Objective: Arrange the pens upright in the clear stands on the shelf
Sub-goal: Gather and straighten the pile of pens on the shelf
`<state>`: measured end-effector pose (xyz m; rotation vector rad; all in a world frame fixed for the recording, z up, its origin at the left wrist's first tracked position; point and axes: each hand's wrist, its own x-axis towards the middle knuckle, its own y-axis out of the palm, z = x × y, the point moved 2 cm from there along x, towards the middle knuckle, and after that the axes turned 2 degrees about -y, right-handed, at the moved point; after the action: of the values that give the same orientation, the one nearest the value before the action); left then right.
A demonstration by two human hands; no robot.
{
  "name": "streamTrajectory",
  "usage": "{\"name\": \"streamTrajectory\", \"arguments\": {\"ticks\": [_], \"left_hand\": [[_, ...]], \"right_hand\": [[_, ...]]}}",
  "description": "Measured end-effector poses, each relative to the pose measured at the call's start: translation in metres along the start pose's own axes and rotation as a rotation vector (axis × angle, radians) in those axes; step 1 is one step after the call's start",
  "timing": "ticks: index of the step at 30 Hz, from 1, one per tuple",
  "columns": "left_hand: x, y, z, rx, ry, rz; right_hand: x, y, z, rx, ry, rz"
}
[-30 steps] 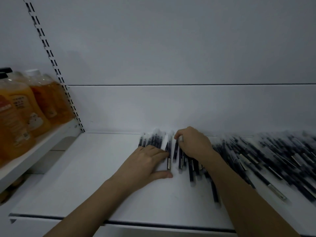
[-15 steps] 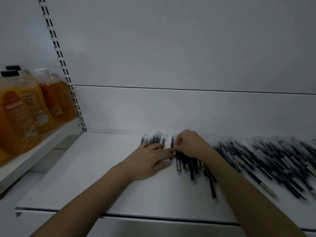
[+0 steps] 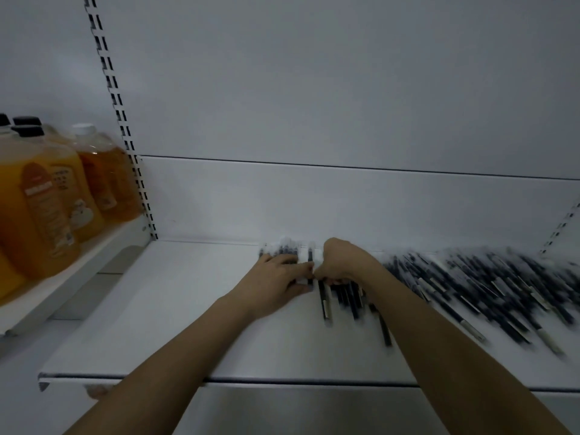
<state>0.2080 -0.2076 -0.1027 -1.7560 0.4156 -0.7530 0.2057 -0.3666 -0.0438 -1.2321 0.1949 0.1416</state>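
Where they sprawl flat, pens (image 3: 489, 287) look dark — blurred.

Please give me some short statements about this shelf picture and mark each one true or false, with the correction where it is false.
1. The pens lie flat on the shelf. True.
2. The left hand is lifted high above the shelf. False: it rests on the pens, fingers flat.
3. Orange bottles stand on the left. True.
4. The right hand lies wide open. False: its fingers are curled over pens.
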Motion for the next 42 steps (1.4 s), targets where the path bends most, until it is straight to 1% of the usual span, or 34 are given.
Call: {"name": "streamTrajectory", "arguments": {"ticks": [1,3,6,8,10,12,13,14,15,17,18,19,21,23,24,27,28,31,32,33,34,36,38,39,40,42], "left_hand": [[-0.001,0.000,-0.001,0.002,-0.001,0.005],[-0.003,-0.003,-0.004,-0.004,0.013,0.001],[-0.011,-0.011,-0.010,-0.003,0.038,-0.030],[-0.019,-0.014,-0.012,-0.014,0.051,-0.051],[-0.025,-0.016,-0.009,-0.046,0.001,-0.050],[-0.028,-0.021,-0.002,-0.083,-0.112,-0.016],[-0.029,-0.024,0.003,-0.108,-0.172,0.014],[-0.028,-0.024,0.007,-0.148,-0.226,0.060],[-0.028,-0.023,0.010,-0.193,-0.264,0.116],[-0.026,-0.017,0.007,-0.234,-0.275,0.218],[-0.023,-0.012,0.003,-0.226,-0.260,0.258],[-0.021,-0.007,-0.004,-0.220,-0.239,0.282],[-0.014,0.000,-0.017,-0.242,-0.213,0.284],[-0.007,0.003,-0.024,-0.249,-0.201,0.281],[-0.005,0.003,-0.026,-0.228,-0.188,0.280],[-0.002,0.005,-0.031,-0.117,-0.128,0.235],[-0.004,0.005,-0.036,-0.087,-0.104,0.212],[-0.008,0.003,-0.056,-0.083,-0.040,0.178],[-0.006,0.002,-0.062,-0.085,-0.022,0.178],[-0.003,0.002,-0.068,-0.078,-0.003,0.176],[0.001,0.002,-0.073,-0.064,0.010,0.176],[0.011,0.006,-0.080,-0.042,-0.002,0.211],[0.021,0.012,-0.085,0.004,-0.058,0.266],[0.027,0.015,-0.087,0.039,-0.083,0.278],[0.031,0.016,-0.088,0.068,-0.101,0.270],[0.038,0.019,-0.090,0.094,-0.122,0.233]], "right_hand": [[-0.003,0.000,0.001,0.029,0.007,0.014],[-0.004,0.001,0.003,0.024,0.030,-0.019],[0.005,0.003,0.009,-0.057,0.040,-0.155],[0.012,0.005,0.013,-0.044,0.047,-0.253],[0.016,0.005,0.009,0.048,0.043,-0.353],[0.005,-0.001,0.001,0.109,0.009,-0.442],[-0.006,-0.006,-0.005,0.125,-0.022,-0.454],[-0.021,-0.013,-0.011,0.113,-0.045,-0.419],[-0.037,-0.018,-0.018,0.080,-0.060,-0.317],[-0.071,-0.021,-0.029,0.001,-0.049,-0.036],[-0.085,-0.020,-0.032,-0.028,-0.040,0.065],[-0.097,-0.016,-0.034,-0.038,-0.041,0.114],[-0.105,-0.003,-0.036,-0.010,-0.033,0.116],[-0.099,0.010,-0.037,0.010,-0.043,0.062],[-0.093,0.015,-0.038,0.007,-0.059,-0.004],[-0.080,0.021,-0.045,0.062,-0.090,-0.333],[-0.079,0.021,-0.048,0.097,-0.113,-0.406],[-0.088,0.018,-0.061,0.145,-0.250,-0.521],[-0.094,0.014,-0.070,0.138,-0.285,-0.531],[-0.103,0.010,-0.079,0.132,-0.304,-0.506],[-0.111,0.008,-0.090,0.124,-0.306,-0.436],[-0.127,0.007,-0.114,0.094,-0.270,-0.206],[-0.136,0.011,-0.135,0.082,-0.227,0.006],[-0.136,0.012,-0.143,0.089,-0.237,0.054],[-0.132,0.013,-0.149,0.105,-0.265,0.062],[-0.117,0.014,-0.157,0.136,-0.324,0.004]]}}
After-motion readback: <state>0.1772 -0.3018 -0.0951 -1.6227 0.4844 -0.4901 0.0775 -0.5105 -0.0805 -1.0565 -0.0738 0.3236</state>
